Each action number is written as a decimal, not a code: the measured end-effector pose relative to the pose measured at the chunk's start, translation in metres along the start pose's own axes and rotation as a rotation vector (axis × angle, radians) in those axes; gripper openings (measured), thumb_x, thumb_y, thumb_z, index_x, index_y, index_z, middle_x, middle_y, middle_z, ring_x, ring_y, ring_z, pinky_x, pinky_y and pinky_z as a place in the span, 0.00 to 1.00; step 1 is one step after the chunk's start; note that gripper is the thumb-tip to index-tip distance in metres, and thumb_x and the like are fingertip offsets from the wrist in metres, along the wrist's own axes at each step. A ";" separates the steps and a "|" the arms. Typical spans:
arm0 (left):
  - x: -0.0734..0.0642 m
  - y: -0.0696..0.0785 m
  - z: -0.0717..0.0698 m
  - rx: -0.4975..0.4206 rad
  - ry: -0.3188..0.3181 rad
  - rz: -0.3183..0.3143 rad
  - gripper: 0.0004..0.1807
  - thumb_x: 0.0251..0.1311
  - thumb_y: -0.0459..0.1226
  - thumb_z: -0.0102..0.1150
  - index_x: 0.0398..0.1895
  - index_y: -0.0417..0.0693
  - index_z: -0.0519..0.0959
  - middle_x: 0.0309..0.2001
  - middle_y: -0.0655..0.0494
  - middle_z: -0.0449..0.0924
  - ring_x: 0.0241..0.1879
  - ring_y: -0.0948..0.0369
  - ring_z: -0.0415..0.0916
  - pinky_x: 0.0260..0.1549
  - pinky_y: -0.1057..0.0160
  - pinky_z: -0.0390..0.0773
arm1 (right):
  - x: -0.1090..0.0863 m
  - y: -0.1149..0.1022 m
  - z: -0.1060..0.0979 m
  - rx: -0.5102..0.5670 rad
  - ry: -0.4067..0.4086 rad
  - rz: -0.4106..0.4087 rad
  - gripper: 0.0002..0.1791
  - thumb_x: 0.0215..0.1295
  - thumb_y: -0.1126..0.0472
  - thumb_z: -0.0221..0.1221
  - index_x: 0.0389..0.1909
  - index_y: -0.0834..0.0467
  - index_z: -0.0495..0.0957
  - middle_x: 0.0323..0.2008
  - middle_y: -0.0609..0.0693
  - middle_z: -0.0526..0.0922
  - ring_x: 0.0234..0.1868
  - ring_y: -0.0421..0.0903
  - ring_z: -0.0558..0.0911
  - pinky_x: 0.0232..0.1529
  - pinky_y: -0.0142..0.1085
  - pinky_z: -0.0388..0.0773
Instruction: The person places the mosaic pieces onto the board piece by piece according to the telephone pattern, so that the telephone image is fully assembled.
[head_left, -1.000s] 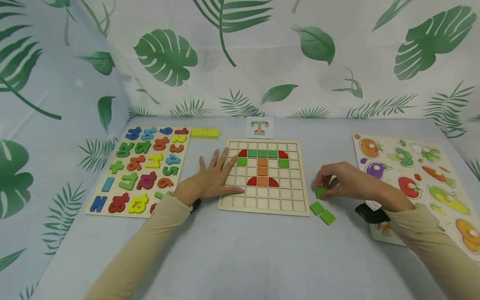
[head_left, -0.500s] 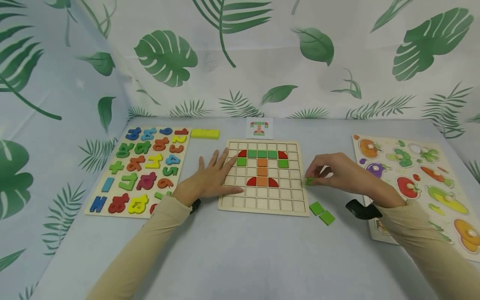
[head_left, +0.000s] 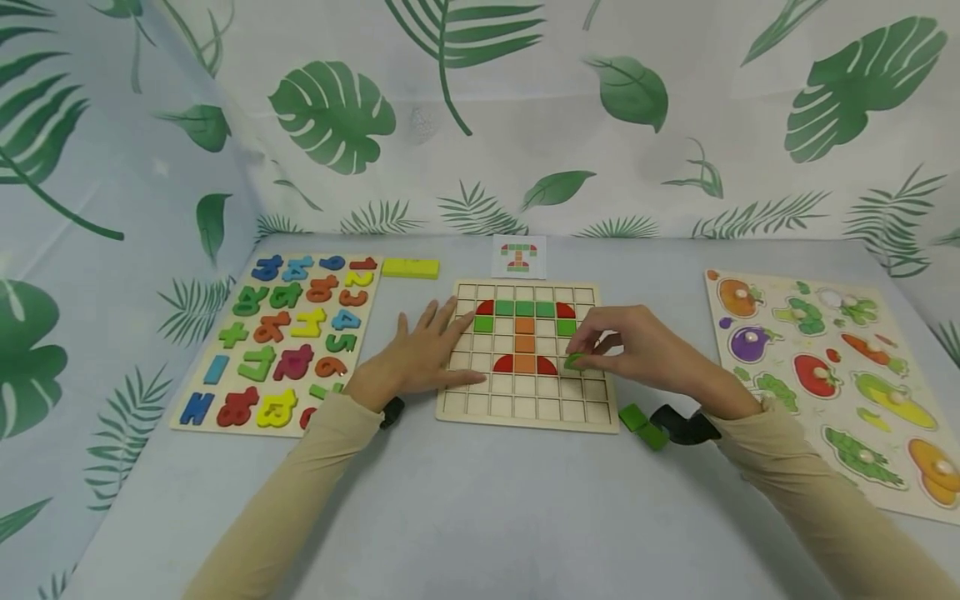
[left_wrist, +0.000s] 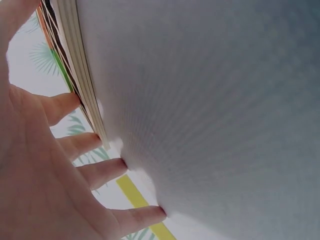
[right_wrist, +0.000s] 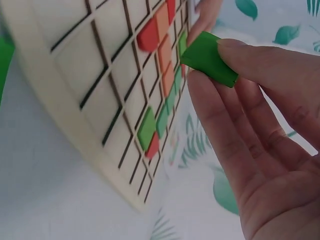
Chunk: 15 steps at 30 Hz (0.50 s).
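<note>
My right hand (head_left: 647, 348) pinches a green square tile (right_wrist: 210, 58) between thumb and fingertips, over the right side of the wooden grid board (head_left: 537, 408). The board's cells hold green, orange (head_left: 525, 342) and red tiles in a T-like figure, with red quarter-rounds (head_left: 547, 364) at its foot. With fingers spread, my left hand (head_left: 414, 357) rests at the board's left edge, as the left wrist view also shows. Two more green square tiles (head_left: 633, 416) lie on the table by the board's near right corner, close to my right wrist.
A small pattern card (head_left: 519, 256) lies behind the board. To the left are a number puzzle board (head_left: 225, 350) and yellow blocks (head_left: 410, 267). A vegetable puzzle board (head_left: 832, 333) lies at the right. A leaf-print cloth (head_left: 480, 150) hangs behind the table.
My right hand has lifted one green tile from beside the board and carried it left over the grid. The left hand has stayed in place.
</note>
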<state>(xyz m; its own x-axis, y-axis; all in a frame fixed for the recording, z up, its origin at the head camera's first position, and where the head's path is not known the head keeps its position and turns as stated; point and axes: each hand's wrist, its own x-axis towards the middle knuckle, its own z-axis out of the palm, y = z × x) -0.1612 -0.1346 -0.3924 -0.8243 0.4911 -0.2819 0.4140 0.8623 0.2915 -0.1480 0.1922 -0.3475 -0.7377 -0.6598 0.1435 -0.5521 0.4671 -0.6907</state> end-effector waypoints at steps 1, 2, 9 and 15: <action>0.000 0.000 0.000 0.002 0.000 -0.001 0.56 0.68 0.68 0.56 0.87 0.51 0.44 0.85 0.42 0.31 0.83 0.38 0.32 0.71 0.23 0.37 | 0.001 0.000 0.002 0.006 0.001 -0.005 0.12 0.58 0.76 0.73 0.37 0.56 0.87 0.36 0.42 0.87 0.38 0.41 0.84 0.42 0.35 0.86; 0.000 0.000 0.000 0.003 -0.001 -0.002 0.56 0.68 0.68 0.55 0.87 0.51 0.44 0.85 0.42 0.31 0.83 0.38 0.32 0.71 0.23 0.37 | 0.002 -0.001 0.003 0.013 0.002 -0.008 0.12 0.58 0.76 0.73 0.37 0.57 0.87 0.37 0.42 0.87 0.37 0.41 0.84 0.42 0.35 0.86; -0.001 0.000 -0.001 -0.008 -0.013 -0.005 0.55 0.69 0.67 0.54 0.87 0.51 0.44 0.85 0.43 0.30 0.83 0.39 0.31 0.71 0.23 0.35 | 0.007 -0.005 0.009 0.030 0.000 -0.004 0.11 0.59 0.75 0.73 0.37 0.57 0.88 0.37 0.44 0.88 0.38 0.42 0.85 0.44 0.37 0.86; -0.002 -0.001 -0.002 -0.030 -0.024 -0.003 0.55 0.69 0.67 0.55 0.87 0.51 0.43 0.85 0.43 0.29 0.83 0.39 0.29 0.70 0.23 0.33 | 0.014 -0.010 0.011 0.045 0.033 0.004 0.10 0.59 0.74 0.73 0.39 0.58 0.88 0.38 0.45 0.88 0.40 0.45 0.86 0.44 0.38 0.86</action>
<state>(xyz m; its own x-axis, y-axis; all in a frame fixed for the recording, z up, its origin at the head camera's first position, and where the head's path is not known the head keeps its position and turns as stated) -0.1609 -0.1368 -0.3900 -0.8161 0.4914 -0.3041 0.3992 0.8599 0.3181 -0.1485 0.1715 -0.3468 -0.7524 -0.6381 0.1634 -0.5320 0.4423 -0.7221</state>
